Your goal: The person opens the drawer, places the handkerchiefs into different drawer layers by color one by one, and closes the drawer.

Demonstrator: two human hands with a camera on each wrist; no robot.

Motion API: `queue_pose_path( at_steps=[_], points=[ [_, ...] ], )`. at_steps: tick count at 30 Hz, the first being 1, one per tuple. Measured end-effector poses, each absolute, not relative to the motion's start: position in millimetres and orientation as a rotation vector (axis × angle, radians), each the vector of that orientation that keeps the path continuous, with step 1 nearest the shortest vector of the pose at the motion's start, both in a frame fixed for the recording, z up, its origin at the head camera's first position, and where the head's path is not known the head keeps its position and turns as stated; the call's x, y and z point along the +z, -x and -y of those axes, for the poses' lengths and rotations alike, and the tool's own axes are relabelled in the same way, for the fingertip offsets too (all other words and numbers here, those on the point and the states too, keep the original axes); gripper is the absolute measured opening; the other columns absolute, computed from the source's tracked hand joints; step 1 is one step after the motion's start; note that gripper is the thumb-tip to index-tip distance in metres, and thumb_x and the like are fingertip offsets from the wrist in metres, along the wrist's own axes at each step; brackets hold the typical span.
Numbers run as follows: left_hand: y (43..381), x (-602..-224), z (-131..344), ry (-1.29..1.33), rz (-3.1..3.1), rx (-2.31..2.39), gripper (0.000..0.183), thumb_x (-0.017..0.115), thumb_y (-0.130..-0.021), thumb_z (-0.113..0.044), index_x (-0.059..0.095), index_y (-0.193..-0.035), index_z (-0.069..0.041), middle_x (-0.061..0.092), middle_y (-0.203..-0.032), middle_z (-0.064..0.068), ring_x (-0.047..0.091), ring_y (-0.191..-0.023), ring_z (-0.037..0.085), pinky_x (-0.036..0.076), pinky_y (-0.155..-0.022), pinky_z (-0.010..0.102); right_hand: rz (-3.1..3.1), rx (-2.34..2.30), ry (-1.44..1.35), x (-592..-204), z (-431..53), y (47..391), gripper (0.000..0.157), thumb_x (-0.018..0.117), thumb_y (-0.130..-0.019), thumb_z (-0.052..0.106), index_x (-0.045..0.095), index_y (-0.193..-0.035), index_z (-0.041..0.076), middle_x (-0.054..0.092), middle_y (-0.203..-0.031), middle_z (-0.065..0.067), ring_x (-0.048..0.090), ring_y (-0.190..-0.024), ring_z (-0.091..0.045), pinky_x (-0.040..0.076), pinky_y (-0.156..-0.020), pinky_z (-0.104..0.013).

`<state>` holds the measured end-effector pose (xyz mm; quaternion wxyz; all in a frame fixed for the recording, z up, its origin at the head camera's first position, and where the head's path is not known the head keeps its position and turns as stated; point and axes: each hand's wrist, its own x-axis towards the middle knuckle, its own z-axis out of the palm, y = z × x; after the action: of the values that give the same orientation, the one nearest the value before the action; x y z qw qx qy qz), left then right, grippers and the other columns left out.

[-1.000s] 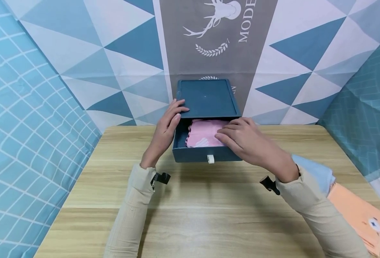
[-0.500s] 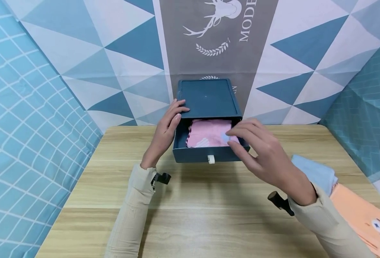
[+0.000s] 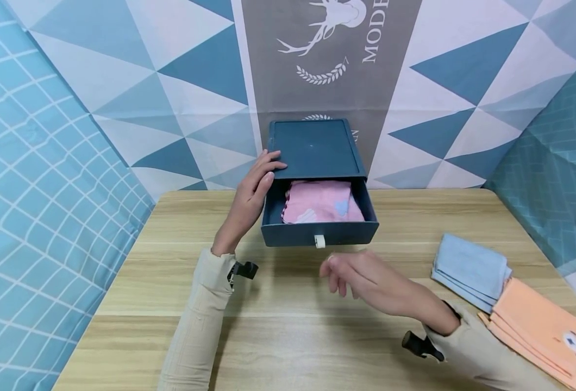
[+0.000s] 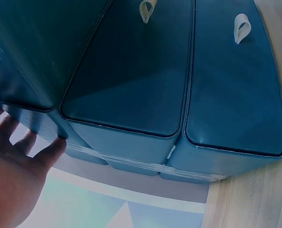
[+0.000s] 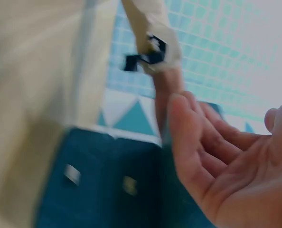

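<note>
A dark blue drawer unit (image 3: 312, 149) stands at the back of the table, its top drawer (image 3: 288, 236) pulled out. Inside that drawer lies a folded pink cloth (image 3: 319, 201) with pale blue and white patches. My left hand (image 3: 250, 198) rests on the unit's left upper edge; the left wrist view has its fingers (image 4: 53, 149) against the unit's side. In front of the drawer, below its white pull tab (image 3: 319, 241), my right hand (image 3: 371, 279) hangs with loosely bent fingers and holds nothing. The right wrist view shows this hand (image 5: 236, 166) without any object in it.
At the right of the table lie a folded light blue cloth (image 3: 471, 269) and a folded orange cloth (image 3: 537, 326). Two closed drawers (image 4: 131, 80) with loop tabs sit under the top one. A patterned cloth wall (image 3: 195, 81) rises behind the unit.
My right hand has left the pink cloth and moved down in front of the drawer, uncovering the cloth and drawer's right side. The left hand has stayed in place.
</note>
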<state>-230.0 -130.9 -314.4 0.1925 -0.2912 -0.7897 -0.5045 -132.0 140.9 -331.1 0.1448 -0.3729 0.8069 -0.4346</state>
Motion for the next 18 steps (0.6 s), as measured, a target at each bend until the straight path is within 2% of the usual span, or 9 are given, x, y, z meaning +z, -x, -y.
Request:
queue_pose_path(
  at_steps=[3, 7, 11, 14, 18],
  points=[
    [230, -314, 133, 0.827, 2.238, -1.426, 0.033, 0.041, -0.107, -0.010, 0.058, -0.133, 0.000, 0.037, -0.156, 0.016, 0.012, -0.153, 0.023, 0.016, -0.123, 0.042, -2.131, -1.277, 0.915, -345, -132, 137, 0.055, 0.019, -0.111, 0.039, 0.064, -0.126, 0.011, 0.071, -0.089, -0.006, 0.067, -0.073, -0.026, 0.059, -0.060, -0.039],
    [229, -312, 138, 0.845, 2.263, -1.478, 0.035, 0.037, -0.109, -0.011, 0.058, -0.135, 0.000, 0.036, -0.157, 0.013, 0.011, -0.153, 0.018, 0.015, -0.123, 0.043, -1.867, -1.403, 0.882, -357, -122, 146, 0.060, 0.017, -0.110, 0.043, 0.056, -0.139, 0.008, 0.072, -0.091, -0.017, 0.067, -0.069, -0.037, 0.058, -0.054, -0.043],
    [229, -310, 141, 0.869, 2.254, -1.525, 0.038, 0.032, -0.110, -0.011, 0.058, -0.134, 0.002, 0.038, -0.156, 0.015, 0.011, -0.152, 0.014, 0.013, -0.123, 0.040, -1.576, -1.562, 0.856, -359, -115, 155, 0.065, 0.016, -0.109, 0.048, 0.049, -0.144, 0.004, 0.070, -0.091, -0.021, 0.067, -0.062, -0.029, 0.057, -0.051, -0.038],
    [229, -309, 143, 0.884, 2.247, -1.536, 0.038, 0.031, -0.110, -0.011, 0.058, -0.133, 0.003, 0.040, -0.154, 0.016, 0.012, -0.153, 0.016, 0.012, -0.123, 0.038, -1.411, -1.682, 0.823, -359, -111, 159, 0.068, 0.016, -0.109, 0.049, 0.045, -0.145, 0.000, 0.070, -0.089, -0.019, 0.066, -0.060, -0.023, 0.057, -0.051, -0.037],
    [230, -309, 145, 0.906, 2.233, -1.551, 0.038, 0.031, -0.110, -0.010, 0.058, -0.133, 0.004, 0.041, -0.153, 0.017, 0.012, -0.153, 0.022, 0.013, -0.123, 0.037, -1.360, -1.781, 0.801, -359, -107, 160, 0.064, 0.018, -0.110, 0.047, 0.044, -0.147, 0.002, 0.070, -0.086, -0.015, 0.065, -0.058, -0.021, 0.057, -0.052, -0.034]
  ],
)
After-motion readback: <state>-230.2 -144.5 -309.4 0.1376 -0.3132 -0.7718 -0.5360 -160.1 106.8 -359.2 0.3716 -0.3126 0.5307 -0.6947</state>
